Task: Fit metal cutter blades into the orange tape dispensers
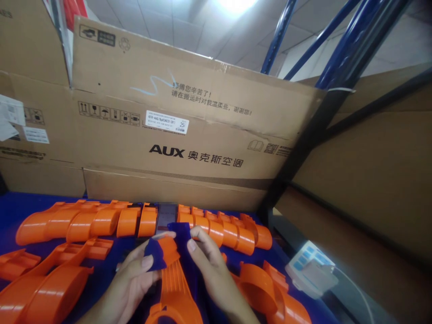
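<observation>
With left hand (135,273), pinching blue cloth (156,255) against an orange plastic part (176,283); with right hand (209,261), pinching a blue strip (183,235) alongside, near other orange pieces (80,226).

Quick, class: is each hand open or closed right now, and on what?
Left hand: closed, holding the orange piece and blue material.
Right hand: closed, pinching blue material too.
</observation>
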The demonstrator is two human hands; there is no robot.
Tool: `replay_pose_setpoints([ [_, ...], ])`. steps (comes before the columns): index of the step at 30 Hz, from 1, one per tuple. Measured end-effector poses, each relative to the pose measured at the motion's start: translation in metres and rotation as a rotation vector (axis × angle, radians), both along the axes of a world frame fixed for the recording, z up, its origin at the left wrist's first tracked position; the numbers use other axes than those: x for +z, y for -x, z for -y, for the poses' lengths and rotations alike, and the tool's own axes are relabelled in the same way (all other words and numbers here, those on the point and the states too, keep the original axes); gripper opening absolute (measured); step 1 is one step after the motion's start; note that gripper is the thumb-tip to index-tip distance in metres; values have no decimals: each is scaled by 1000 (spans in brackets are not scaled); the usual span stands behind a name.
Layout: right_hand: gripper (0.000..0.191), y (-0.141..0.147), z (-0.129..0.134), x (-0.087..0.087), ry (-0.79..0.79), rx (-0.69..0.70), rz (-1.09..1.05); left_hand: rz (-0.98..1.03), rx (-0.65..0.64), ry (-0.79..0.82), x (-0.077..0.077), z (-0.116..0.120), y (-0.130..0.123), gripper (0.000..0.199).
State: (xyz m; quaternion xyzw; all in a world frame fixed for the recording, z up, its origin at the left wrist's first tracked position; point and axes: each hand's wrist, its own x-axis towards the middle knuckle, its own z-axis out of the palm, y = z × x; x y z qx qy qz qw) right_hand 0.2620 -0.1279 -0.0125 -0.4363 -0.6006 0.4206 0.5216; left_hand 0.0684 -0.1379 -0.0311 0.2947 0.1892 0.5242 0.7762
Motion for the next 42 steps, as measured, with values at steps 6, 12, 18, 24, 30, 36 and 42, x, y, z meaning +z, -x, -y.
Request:
replay_pose_setpoints([
  [6,30,-8,-3,16,-80,93,-46,-80,193,-70,0,-1,0,49],
  [12,29,-16,3,24,-401,-36,150,-90,317,-89,-8,-9,2,53],
  [18,35,-8,6,23,-472,-16,237,-113,349,-121,10,0,-4,57],
  [24,33,-5,5,25,-467,-45,250,-111,329,-165,14,1,-4,53],
  [30,36,-4,6,24,-446,-12,249,-72,293,-213,5,-1,0,61],
  [36,56,-5,9,19,-447,-30,326,-23,305,-195,10,10,-2,65],
  [42,60,-6,12,26,-531,50,421,-84,296,-220,4,9,4,76],
])
